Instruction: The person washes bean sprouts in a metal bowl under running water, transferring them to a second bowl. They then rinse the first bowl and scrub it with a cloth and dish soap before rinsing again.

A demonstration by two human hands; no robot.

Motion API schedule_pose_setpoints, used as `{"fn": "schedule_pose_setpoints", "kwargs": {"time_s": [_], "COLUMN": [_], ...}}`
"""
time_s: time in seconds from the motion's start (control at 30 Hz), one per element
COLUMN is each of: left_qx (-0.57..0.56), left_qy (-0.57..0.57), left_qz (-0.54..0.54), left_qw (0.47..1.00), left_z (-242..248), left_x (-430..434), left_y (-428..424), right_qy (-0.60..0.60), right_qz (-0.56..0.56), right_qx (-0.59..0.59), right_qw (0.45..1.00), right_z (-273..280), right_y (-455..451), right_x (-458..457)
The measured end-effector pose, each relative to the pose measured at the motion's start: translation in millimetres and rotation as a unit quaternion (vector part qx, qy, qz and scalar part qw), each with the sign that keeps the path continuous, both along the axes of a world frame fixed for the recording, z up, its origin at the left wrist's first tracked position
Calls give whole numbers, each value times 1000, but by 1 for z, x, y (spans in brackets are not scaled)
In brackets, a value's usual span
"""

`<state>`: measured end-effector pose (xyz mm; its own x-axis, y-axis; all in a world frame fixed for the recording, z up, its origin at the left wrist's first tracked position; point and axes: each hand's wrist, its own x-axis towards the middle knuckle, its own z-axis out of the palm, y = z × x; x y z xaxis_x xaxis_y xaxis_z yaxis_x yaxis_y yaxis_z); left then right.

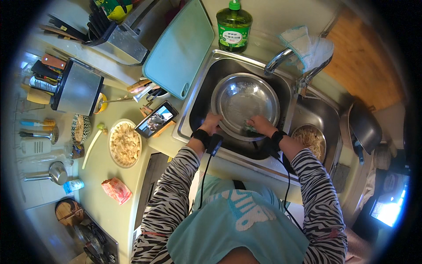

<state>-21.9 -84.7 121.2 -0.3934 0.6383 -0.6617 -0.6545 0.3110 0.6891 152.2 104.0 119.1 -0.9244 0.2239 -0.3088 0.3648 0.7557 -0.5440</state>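
A round stainless steel basin [245, 99] is in the larger left bowl of the sink, its inside wet and shiny. My left hand [211, 122] grips the basin's rim at its lower left. In my right hand [260, 124] is a small greenish scrubbing cloth [251, 128], pressed against the basin's inner wall at the lower right. The chrome faucet [282, 59] arches above the basin's upper right, with a white cloth [306, 48] draped over it. A green bottle of dish soap [233, 31] stands behind the sink.
The smaller sink bowl holds a metal bowl of pale shredded food [310, 140]. On the left counter are a plate of cut pale pieces [126, 143], a phone on a stand [157, 119] and a pink-red packet [116, 190]. A blue cutting board [181, 49] leans beside the sink.
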Motion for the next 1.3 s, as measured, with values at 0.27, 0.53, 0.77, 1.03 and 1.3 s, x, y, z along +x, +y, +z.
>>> {"fn": "schedule_pose_setpoints", "kwargs": {"time_s": [0.27,0.53,0.77,1.03,1.3], "left_qx": [-201,-232,218,373,5], "left_qy": [117,292,-233,-277,363], "left_qz": [-124,-313,211,131,139], "left_qw": [965,873,924,876,921], "left_z": [-38,-39,19,54,60], "left_x": [-25,-22,54,61,68], "left_y": [18,12,52,58,77], "right_qy": [79,78,144,291,271], "right_qz": [-26,-45,-273,-258,-325], "right_qx": [-44,0,-383,-851,-690], "right_qw": [996,996,870,354,588], "right_z": [-45,-14,32,70,99], "right_y": [-12,-37,-56,-72,-68], "right_x": [-9,-23,-51,-62,-54]}}
